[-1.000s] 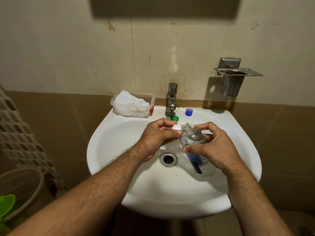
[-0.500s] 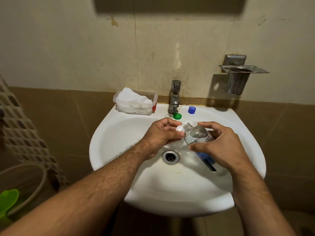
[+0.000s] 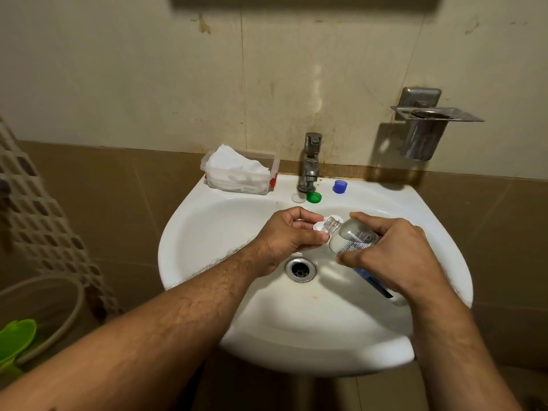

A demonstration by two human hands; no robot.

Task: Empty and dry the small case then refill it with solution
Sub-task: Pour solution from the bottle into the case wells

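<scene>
Because spills should fall into the sink (image 3: 207,221), we work over the basin: our right hand (image 3: 394,256) grips the tilted solution bottle (image 3: 351,237), its nozzle at the small case (image 3: 327,223) pinched level in our left hand (image 3: 289,235). Farther back, the caps (image 3: 313,197) wait beside the tap (image 3: 310,161).

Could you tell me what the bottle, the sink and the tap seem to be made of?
Bottle: clear plastic, probably, see-through with a printed label. Sink: glossy white ceramic by its look, smooth with soft highlights. Tap: metal, likely chrome-plated, grey and reflective though dulled.
</scene>
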